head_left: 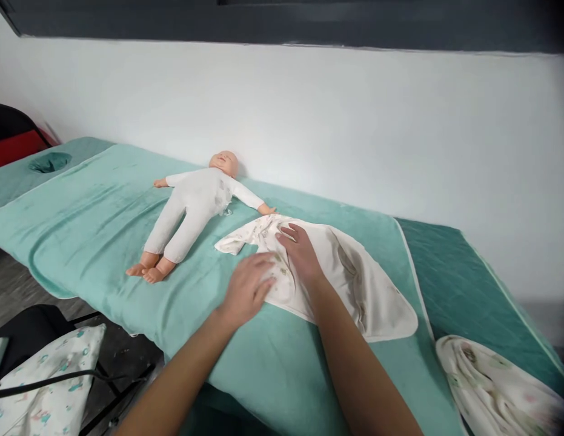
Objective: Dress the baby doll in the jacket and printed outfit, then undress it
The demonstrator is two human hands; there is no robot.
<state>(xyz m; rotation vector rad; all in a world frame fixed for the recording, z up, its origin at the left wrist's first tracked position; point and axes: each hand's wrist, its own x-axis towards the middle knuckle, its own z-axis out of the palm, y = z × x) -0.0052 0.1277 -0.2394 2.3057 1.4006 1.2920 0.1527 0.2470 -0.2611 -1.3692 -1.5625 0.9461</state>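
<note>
A white baby garment [325,239] with a small print and a sleeve [234,241] pointing left lies spread on the green bed cover. My left hand [249,286] is over its near left part, fingers stretched out and apart. Flat on the garment's upper middle rests my right hand [302,253], its fingers also spread. Neither hand grips anything that I can see. Left of the garment a baby doll [197,197] in a white suit lies on its back, one hand at the garment's upper edge.
The green cover [95,206] lies over a long padded bed [454,272] against a white wall [309,115]. A bundled printed cloth [500,387] sits at the right end. At lower left, a patterned cloth [54,375] rests on a black chair [40,321], with a dark cable across it.
</note>
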